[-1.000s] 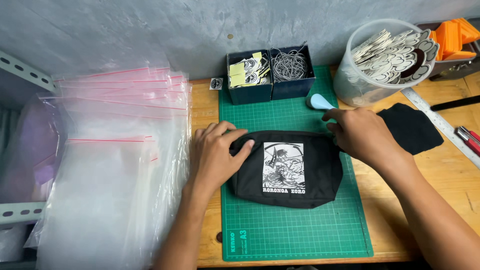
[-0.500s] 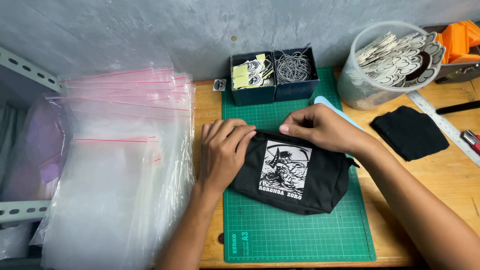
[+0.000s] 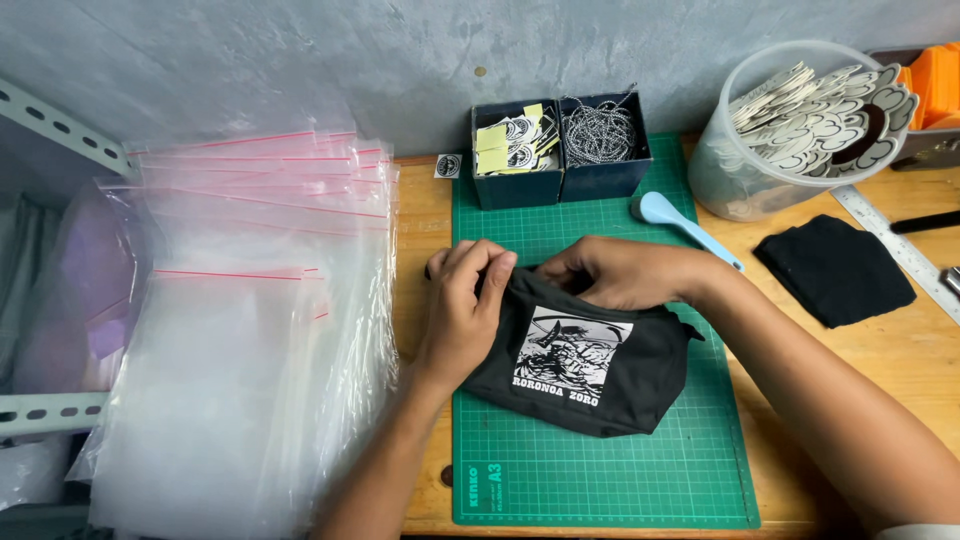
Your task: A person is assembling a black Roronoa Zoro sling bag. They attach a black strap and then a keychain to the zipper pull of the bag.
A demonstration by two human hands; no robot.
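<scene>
L hand [image 3: 465, 310] & R hand [image 3: 620, 272] both clenched on black pouch [image 3: 585, 365] top edge, w/ pouch on green mat [image 3: 600, 470]. Vs 1 s ago: R grip moved in beside L grip, pouch now tilted. Clear bags [image 3: 250, 350] lie left of grips, untouched.

We see a black pouch [image 3: 590, 365] with a black-and-white print on a green gridded cutting mat [image 3: 600, 470]. The clear bags [image 3: 250, 330] carry red strips, the spoon [image 3: 685, 225] is pale blue, and the boxes [image 3: 560, 180] are dark blue.

Wooden table [image 3: 880, 365] under green cutting mat [image 3: 600, 470]
</scene>
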